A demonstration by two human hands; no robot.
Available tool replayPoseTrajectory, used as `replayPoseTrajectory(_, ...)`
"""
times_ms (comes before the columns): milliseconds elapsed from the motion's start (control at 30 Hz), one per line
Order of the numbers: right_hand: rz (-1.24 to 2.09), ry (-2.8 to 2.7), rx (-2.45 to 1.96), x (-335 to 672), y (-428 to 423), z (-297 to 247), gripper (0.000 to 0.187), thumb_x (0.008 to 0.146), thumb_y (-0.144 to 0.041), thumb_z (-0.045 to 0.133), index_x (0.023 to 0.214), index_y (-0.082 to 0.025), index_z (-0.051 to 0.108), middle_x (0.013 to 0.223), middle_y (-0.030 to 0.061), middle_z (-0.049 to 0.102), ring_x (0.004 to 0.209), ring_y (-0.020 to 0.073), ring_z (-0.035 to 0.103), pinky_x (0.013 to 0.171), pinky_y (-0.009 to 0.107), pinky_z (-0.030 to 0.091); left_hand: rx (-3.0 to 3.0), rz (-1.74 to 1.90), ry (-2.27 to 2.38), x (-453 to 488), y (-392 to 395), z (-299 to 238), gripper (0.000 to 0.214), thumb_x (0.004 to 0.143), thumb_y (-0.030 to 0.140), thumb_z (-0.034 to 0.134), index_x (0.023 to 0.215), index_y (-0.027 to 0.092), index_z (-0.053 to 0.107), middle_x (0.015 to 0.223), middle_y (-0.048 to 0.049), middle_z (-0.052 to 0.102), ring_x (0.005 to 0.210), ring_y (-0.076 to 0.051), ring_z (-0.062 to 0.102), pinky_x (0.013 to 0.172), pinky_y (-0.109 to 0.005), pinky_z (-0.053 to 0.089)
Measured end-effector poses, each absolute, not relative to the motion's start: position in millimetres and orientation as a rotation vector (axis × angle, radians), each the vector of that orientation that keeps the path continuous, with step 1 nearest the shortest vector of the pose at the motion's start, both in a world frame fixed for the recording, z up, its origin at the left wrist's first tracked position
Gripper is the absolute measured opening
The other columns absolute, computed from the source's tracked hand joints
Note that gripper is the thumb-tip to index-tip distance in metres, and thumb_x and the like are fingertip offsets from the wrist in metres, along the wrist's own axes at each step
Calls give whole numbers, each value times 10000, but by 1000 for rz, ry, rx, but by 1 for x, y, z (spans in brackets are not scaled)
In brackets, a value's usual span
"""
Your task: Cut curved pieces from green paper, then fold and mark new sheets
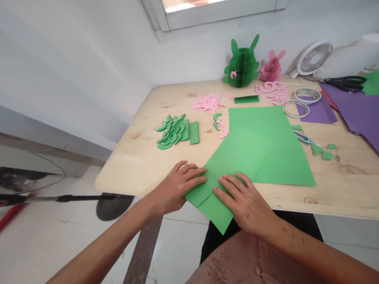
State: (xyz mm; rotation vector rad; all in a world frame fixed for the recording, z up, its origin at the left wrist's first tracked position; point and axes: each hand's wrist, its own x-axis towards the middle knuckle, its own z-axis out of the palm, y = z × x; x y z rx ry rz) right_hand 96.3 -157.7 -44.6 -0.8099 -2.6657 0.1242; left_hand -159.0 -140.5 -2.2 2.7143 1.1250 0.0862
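Green paper sheet (237, 157): at the near edge of the wooden table (139, 157), turned at an angle, one corner hanging past the edge toward the lap. Doubled over on itself, going by the layered edges at the near left corner. Crease apparently under pressure, sharpness along its length impossible to tell. Pinned flat by left hand (177, 185) and right hand (245, 203), both spread open, palms down, fingertips on the paper. Close together but not touching, clamped on nothing. Partly overlapping a second green sheet (281, 142), flat and unfolded, farther in.

Judged early for this sheet: folded only, no cut showing in it, no drawn outline to be made out.

Already done elsewhere on the table:
- a pile of green cut shapes (171, 132) to the left, well apart from the hands
- pink cut shapes (207, 102) behind them
- more pink pieces (274, 91) nearer the back

Finished, seemingly: a green honeycomb rabbit (242, 63) and a smaller pink rabbit (271, 67), upright by the wall.

Untouched at this moment:
- small blue-handled scissors (302, 137), just beside the flat sheet's right edge
- black scissors (345, 82), far right by the purple paper (355, 110)
- tape rolls (296, 103), near that paper's left edge

Left to do, as a judgement only: everything beyond the fold.
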Motion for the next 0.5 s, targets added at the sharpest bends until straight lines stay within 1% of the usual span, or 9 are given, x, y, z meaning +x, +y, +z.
replayPoseTrajectory(267, 111, -2674, -825, 96, -158, -45, 426, 857, -109, 429, 1273, -136, 515, 1318, 184, 530, 1220, 306, 438, 1016, 545, 299, 2701, 111, 1081, -160, -138, -2, 541, 703, 32, 480, 1218, 189, 533, 1388, -89, 496, 1235, -266, 443, 1048, -487, 324)
replayPoseTrajectory(500, 137, -2657, -811, 96, -158, -44, 446, 834, -106, 454, 1275, -130, 513, 1314, 194, 529, 1224, 309, 436, 1009, 553, 298, 2688, 76, 1071, -163, -136, -2, 576, 676, 37, 513, 1222, 219, 537, 1402, -87, 480, 1245, -282, 440, 1027, -497, 351)
